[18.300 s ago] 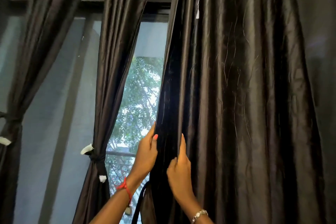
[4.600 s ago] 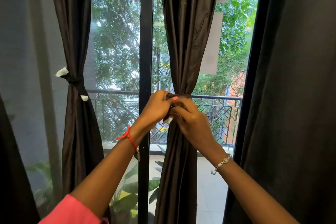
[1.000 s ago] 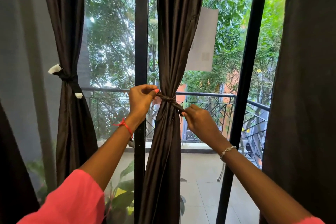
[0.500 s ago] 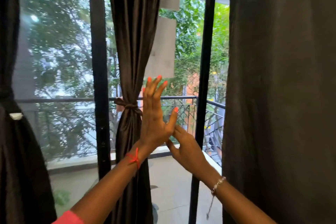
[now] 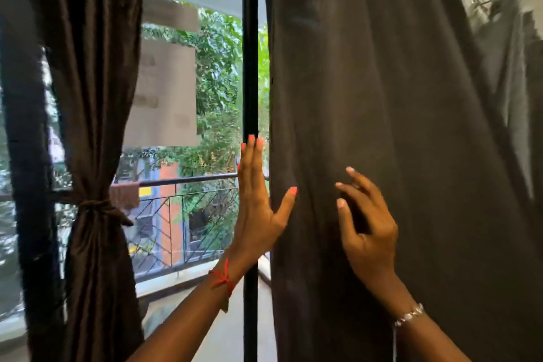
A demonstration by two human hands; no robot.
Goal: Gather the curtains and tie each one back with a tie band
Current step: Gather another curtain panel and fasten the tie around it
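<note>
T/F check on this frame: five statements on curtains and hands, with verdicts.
1. The left curtain is cinched by a tie band. True.
2. The right curtain is tied back. False: it hangs loose, no band visible.
3. The left hand has straight fingers at the right curtain's edge. True.
4. The right hand grips a tie band. False: it holds nothing, fingers loosely curled.
5. The red thread is on the right wrist. False: left wrist; the right wears a bracelet.

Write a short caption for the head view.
Left hand and right hand, open, reach for the untied curtain; the tied curtain hangs beside it.
</note>
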